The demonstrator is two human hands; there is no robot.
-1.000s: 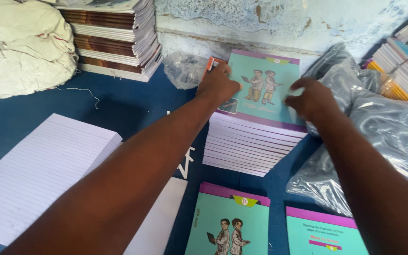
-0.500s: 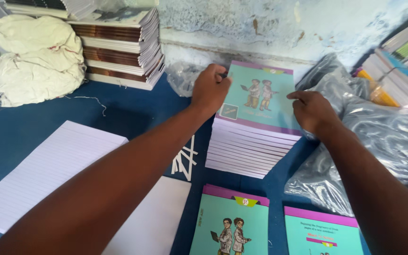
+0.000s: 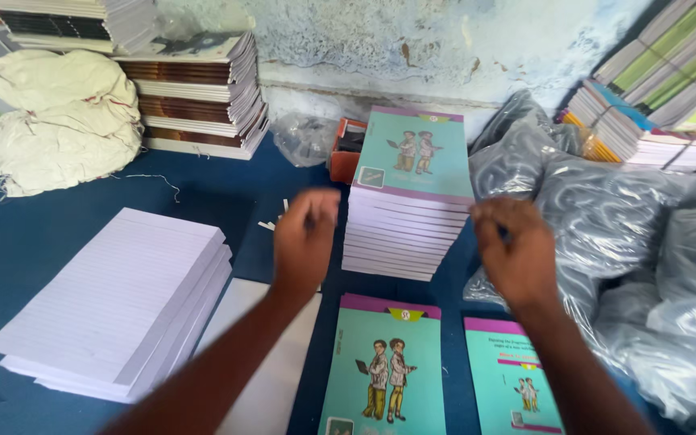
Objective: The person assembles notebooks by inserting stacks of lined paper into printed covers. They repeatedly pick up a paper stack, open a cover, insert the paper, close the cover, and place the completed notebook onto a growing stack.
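Note:
A stack of teal and purple notebooks (image 3: 412,193) stands on the blue surface in the middle. My left hand (image 3: 304,242) hovers just left of the stack with its fingers loosely curled and nothing in it. At the stack's right side my right hand (image 3: 517,254) hangs blurred, fingers bent, holding nothing. Neither hand touches the stack. Two loose teal covers lie nearer me: one (image 3: 384,366) below the stack, a second (image 3: 513,374) to its right.
A pile of white lined paper (image 3: 118,294) lies at the left, plain white sheets (image 3: 271,362) beside it. Grey plastic-wrapped bundles (image 3: 630,234) fill the right. Bound book stacks (image 3: 199,93), white cloth sacks (image 3: 62,117) and an orange box (image 3: 346,153) sit at the back.
Both hands have lifted off the top of the notebook stack and drawn back toward me, to either side of it. The camera has tilted, so the stack sits lower in view.

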